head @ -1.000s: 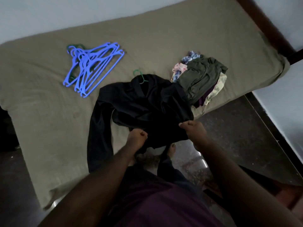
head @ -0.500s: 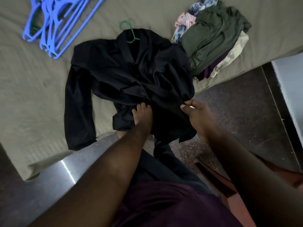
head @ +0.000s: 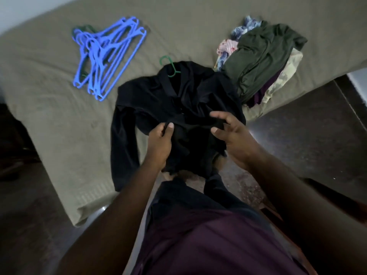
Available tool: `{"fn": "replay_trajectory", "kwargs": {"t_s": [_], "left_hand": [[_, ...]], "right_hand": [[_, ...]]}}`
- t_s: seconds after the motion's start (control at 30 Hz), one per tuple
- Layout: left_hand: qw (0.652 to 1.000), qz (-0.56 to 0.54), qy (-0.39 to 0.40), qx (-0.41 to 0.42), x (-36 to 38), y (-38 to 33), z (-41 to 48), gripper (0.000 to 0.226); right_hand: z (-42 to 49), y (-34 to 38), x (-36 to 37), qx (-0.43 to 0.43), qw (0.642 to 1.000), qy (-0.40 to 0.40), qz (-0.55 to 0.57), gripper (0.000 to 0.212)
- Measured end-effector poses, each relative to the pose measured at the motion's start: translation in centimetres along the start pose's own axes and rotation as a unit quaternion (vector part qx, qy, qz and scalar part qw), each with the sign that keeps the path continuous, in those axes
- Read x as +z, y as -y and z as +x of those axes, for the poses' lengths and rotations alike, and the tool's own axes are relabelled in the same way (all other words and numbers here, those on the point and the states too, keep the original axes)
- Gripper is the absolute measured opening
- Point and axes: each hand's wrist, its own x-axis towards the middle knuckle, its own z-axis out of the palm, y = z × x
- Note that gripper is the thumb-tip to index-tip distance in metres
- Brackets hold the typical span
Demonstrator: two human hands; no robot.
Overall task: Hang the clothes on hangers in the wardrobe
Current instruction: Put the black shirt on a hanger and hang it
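Note:
A black long-sleeved shirt (head: 158,100) lies on the olive bed sheet with a green hanger (head: 168,65) in its collar, the hook poking out at the top. My left hand (head: 159,143) pinches the shirt's front edge near the middle. My right hand (head: 232,135) grips the opposite front edge between thumb and fingers. The shirt's lower part hangs over the bed's near edge. Its left sleeve (head: 123,147) runs down the sheet.
A bunch of several blue hangers (head: 107,56) lies on the bed (head: 49,120) to the left. A pile of folded clothes, dark green on top (head: 262,54), sits at the right edge. Dark floor (head: 307,135) lies to the right. The wardrobe is out of view.
Both hands have moved up the shirt front and taken new holds on its two edges. The camera has tilted up again, so the blue hangers are in full view.

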Motion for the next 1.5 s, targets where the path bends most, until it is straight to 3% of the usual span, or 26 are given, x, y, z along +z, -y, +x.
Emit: {"fn": "replay_trajectory", "kwargs": {"t_s": [0.07, 0.17, 0.2, 0.27, 0.3, 0.43, 0.53, 0.63, 0.7, 0.77, 0.83, 0.93, 0.97, 1.07, 1.13, 1.23, 1.33, 1.43, 1.5], "left_hand": [[0.991, -0.123, 0.029, -0.044, -1.7, -2.4, -0.9, 0.023], [0.949, -0.281, 0.099, -0.101, -4.0, -4.4, -1.9, 0.032], [0.934, -0.318, 0.111, -0.116, -4.9, -4.7, -2.1, 0.038], [0.916, -0.361, 0.116, -0.133, -6.3, -4.9, -2.1, 0.05], [0.912, -0.369, 0.116, -0.135, -6.9, -5.0, -2.0, 0.051], [0.915, -0.35, 0.144, -0.142, -8.7, -5.5, -2.3, 0.047], [0.944, -0.277, 0.14, -0.11, -9.9, -5.8, -2.4, 0.033], [0.996, -0.053, 0.051, -0.054, -11.1, -5.6, -1.9, 0.02], [0.992, 0.127, -0.02, 0.02, -11.5, -5.2, -1.8, 0.021], [0.97, 0.199, -0.09, 0.11, -11.2, -5.4, -2.8, 0.016], [0.975, 0.166, -0.075, 0.126, -10.4, -5.8, -3.7, 0.024], [0.993, 0.017, 0.112, -0.026, -8.6, -6.1, -4.9, 0.035], [0.988, -0.033, 0.136, -0.059, -8.4, -5.9, -5.2, 0.033], [0.99, -0.093, 0.098, -0.048, -8.6, -5.2, -5.0, 0.025], [0.994, -0.084, 0.076, -0.014, -9.0, -4.6, -4.7, 0.027], [0.995, -0.067, 0.072, 0.013, -9.4, -4.1, -4.7, 0.029], [0.992, -0.088, 0.091, 0.006, -9.3, -4.1, -5.0, 0.014], [0.985, -0.109, 0.131, -0.002, -9.1, -4.3, -4.9, 0.011], [0.98, -0.147, 0.135, -0.01, -9.3, -4.5, -4.8, 0.014]], "right_hand": [[-0.4, 1.0, 2.2, -0.022, 1.0, 0.015, -0.012, 0.025], [-0.5, 2.0, 5.6, -0.005, 1.0, -0.003, -0.004, 0.015], [-0.7, 2.3, 6.7, 0.003, 1.0, -0.01, -0.001, 0.026], [-0.6, 2.4, 8.2, 0.013, 1.0, -0.029, -0.002, 0.077], [-0.5, 2.6, 8.7, 0.015, 0.999, -0.031, -0.002, 0.088], [-0.6, 2.9, 10.9, 0.007, 0.998, 0.049, 0.031, 0.065], [-0.4, 2.3, 12.4, -0.037, 0.997, 0.064, 0.028, 0.048], [-0.3, 2.2, 13.1, -0.048, 0.998, 0.036, 0.022, 0.043], [-0.3, 1.8, 13.4, -0.056, 0.998, 0.039, 0.003, 0.055], [-0.5, 1.5, 13.5, -0.055, 0.998, 0.029, -0.032, 0.059], [-1.0, 1.9, 13.7, -0.075, 0.994, 0.012, -0.08, 0.048], [-0.9, 1.6, 13.8, -0.111, 0.982, -0.01, -0.154, 0.009], [-0.9, 1.5, 13.9, -0.12, 0.979, -0.016, -0.165, 0.02], [-1.0, 1.2, 13.6, -0.093, 0.993, 0.031, -0.07, 0.058], [-1.4, 1.2, 13.0, -0.06, 0.997, 0.037, -0.007, 0.063], [-1.7, 1.4, 12.0, 0.013, 0.998, 0.0, 0.069, 0.048], [-1.5, 1.7, 11.1, 0.064, 0.997, 0.01, 0.049, 0.025], [-1.4, 1.9, 11.3, 0.067, 0.996, 0.042, 0.04, 0.005], [-1.2, 2.0, 11.4, 0.044, 0.994, 0.024, 0.096, 0.011]]}}
